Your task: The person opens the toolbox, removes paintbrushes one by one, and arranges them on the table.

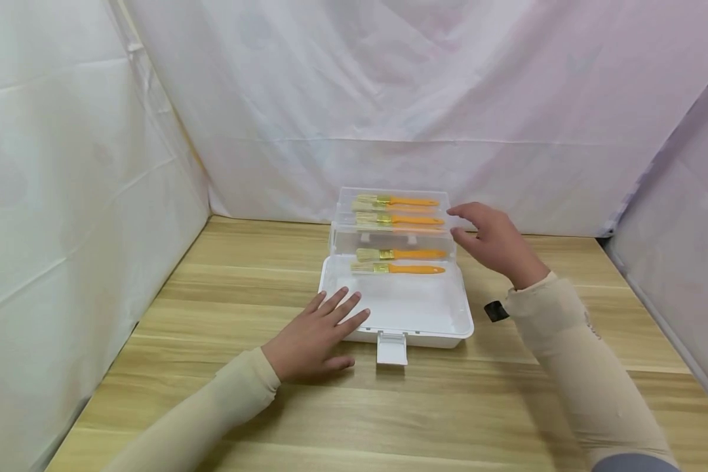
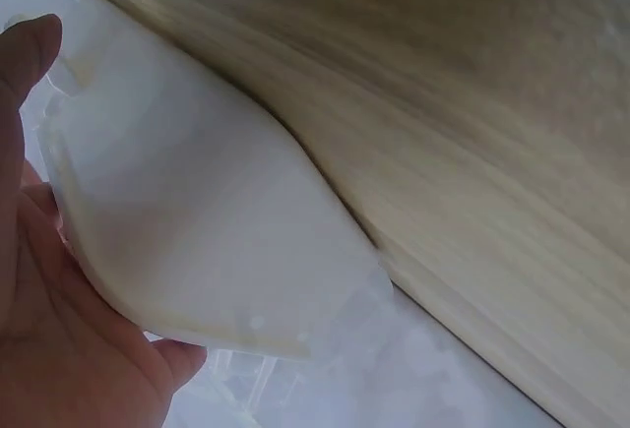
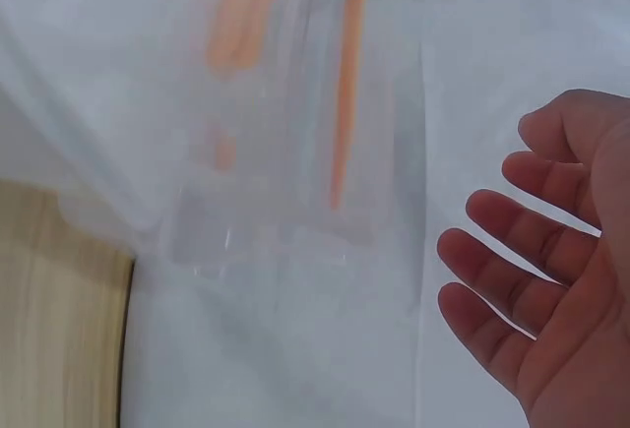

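A white plastic box (image 1: 413, 311) lies open on the table, its clear lid (image 1: 345, 242) tilted back behind it. Several flat paintbrushes with orange handles and pale bristles lie crosswise: the rearmost paintbrush (image 1: 415, 202) and the one below it are at the lid, while the front paintbrush (image 1: 417, 269) is at the rear of the box. My left hand (image 1: 309, 341) rests spread on the box's front left edge, fingertips over the rim. Beside the lid's right end hovers my right hand (image 1: 495, 242), fingers loosely bent around nothing. The right wrist view shows this hand (image 3: 541, 271) apart from the lid.
A white latch flap (image 1: 392, 351) sticks out from the box's front edge. The wood-grain table (image 1: 212, 308) reaches back to a white curtain (image 1: 389, 98), with more white cloth at both sides. A small black tab (image 1: 496, 311) hangs at the right sleeve.
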`<state>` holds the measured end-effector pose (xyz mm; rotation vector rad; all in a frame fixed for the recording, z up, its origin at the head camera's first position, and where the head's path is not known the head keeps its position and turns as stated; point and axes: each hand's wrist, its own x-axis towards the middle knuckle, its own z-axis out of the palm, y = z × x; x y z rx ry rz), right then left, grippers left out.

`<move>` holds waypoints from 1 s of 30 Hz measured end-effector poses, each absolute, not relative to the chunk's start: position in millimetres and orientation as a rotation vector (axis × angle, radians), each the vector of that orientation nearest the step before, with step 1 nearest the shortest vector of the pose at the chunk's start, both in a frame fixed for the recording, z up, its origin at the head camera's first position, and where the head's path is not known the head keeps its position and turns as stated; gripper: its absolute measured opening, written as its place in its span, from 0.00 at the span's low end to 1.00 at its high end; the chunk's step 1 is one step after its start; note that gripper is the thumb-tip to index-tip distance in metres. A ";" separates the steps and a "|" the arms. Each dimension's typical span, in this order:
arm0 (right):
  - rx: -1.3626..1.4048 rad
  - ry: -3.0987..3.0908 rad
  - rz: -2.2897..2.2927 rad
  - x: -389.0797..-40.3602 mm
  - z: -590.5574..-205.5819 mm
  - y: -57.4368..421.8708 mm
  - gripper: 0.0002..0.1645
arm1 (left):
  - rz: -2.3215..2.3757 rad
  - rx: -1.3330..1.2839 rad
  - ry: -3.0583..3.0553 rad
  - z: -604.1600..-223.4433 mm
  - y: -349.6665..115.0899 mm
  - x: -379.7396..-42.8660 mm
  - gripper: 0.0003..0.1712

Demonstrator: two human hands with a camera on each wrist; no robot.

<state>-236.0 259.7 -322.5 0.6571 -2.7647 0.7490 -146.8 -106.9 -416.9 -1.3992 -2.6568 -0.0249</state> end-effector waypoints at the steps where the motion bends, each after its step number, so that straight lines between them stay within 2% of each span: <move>1: 0.669 -2.763 0.749 -233.3 -322.6 256.7 0.24 | -0.018 -1.401 -2.654 -417.5 -106.9 -147.0 0.48; 11: 0.758 -2.791 0.743 -222.3 -332.1 231.7 0.24 | -0.017 -1.418 -2.639 -421.1 -104.5 -148.2 0.49; 30: 0.891 -2.740 0.715 -232.4 -352.2 206.8 0.24 | -0.022 -1.402 -2.664 -423.5 -104.4 -148.1 0.52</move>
